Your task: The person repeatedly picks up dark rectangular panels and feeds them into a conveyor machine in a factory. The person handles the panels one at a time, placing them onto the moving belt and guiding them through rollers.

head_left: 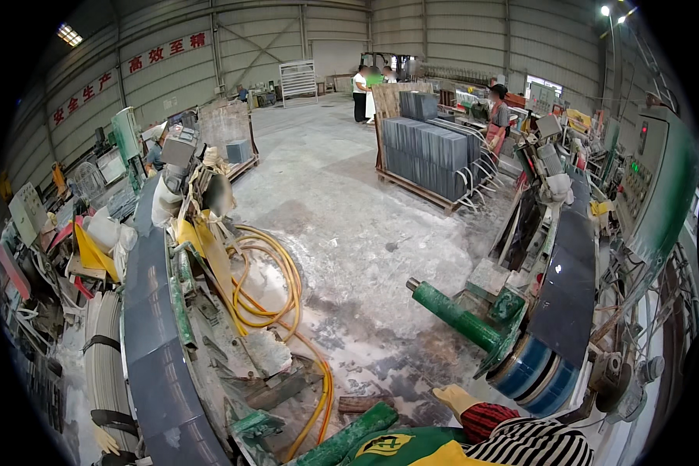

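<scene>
Fingers (444, 394) of the right hand (458, 400) are extending, released, near the blue roller (518, 367); the left hand (105, 439), grip I cannot tell, is showing beside the strapped grey stack (103, 365) along the conveyor's (182, 311) left edge.

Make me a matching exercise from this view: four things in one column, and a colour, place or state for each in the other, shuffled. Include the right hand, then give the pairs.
Things
1. Yellow hose
2. Roller
3. Large slab stack
4. Right hand

Descriptions
A. On a wooden pallet
B. Gloved
C. Looped on the floor
D. Blue, with a dark band

Pairs: 1-C, 2-D, 3-A, 4-B
</scene>
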The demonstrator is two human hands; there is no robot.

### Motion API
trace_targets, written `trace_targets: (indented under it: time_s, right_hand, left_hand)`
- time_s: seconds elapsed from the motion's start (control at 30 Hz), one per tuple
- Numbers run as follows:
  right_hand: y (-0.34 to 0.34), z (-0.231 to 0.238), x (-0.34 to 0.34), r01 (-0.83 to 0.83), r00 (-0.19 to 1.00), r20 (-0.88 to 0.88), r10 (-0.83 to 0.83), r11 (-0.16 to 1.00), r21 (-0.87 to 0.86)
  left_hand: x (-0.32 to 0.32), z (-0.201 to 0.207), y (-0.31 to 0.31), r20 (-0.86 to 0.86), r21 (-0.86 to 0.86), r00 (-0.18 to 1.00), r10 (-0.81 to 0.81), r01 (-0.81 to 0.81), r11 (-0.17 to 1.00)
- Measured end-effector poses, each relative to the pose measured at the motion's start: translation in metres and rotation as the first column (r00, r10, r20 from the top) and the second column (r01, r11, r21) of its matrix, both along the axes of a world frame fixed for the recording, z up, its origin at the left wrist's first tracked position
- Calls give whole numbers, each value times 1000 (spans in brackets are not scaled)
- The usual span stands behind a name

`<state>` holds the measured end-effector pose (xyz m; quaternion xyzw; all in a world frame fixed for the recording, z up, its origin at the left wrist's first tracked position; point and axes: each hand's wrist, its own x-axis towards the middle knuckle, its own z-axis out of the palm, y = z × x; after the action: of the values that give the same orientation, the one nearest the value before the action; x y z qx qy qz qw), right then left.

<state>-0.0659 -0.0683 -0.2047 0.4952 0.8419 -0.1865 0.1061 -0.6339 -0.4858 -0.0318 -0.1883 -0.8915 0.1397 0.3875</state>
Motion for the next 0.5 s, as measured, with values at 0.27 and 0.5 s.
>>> trace_targets:
  time_s: [0.27, 0.5]
  right_hand:
    - [21, -31, -14, 161, 984, -54, -167, 981, -108]
    - [15, 29, -46, 560, 777, -57, -626, 731, -390]
  left_hand:
    - [-6, 4, 5, 185, 157, 979, -83, 54, 986]
    - [3, 8, 0, 168, 164, 984, -53, 25, 986]
